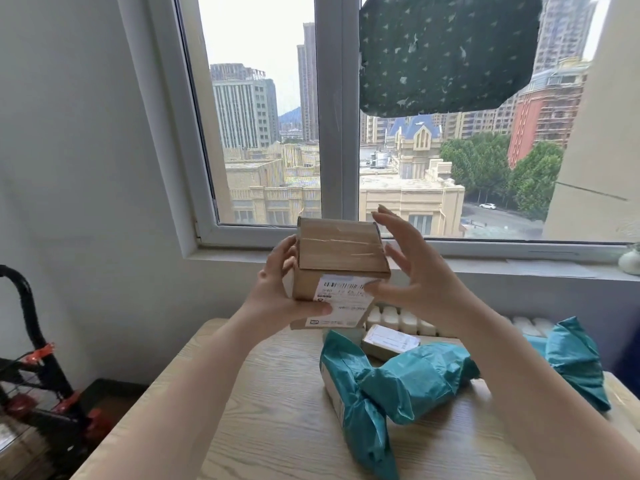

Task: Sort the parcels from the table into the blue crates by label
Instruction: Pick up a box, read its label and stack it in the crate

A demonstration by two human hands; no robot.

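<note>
your left hand (277,292) gripped the taped brown cardboard box (341,261); your right hand (412,271) hovered spread, holding nothing. a one-handed grip risked dropping it onto the surface (270,393).

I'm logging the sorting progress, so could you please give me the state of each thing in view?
cardboard box: lifted above the table, taped shut, label facing the camera.
left hand: grips the box's left side.
right hand: fingers spread, thumb touching the label.
teal mailer bags: lying crumpled on the table.
small labelled box: resting on the table.
wooden table: holds the remaining parcels.
</note>
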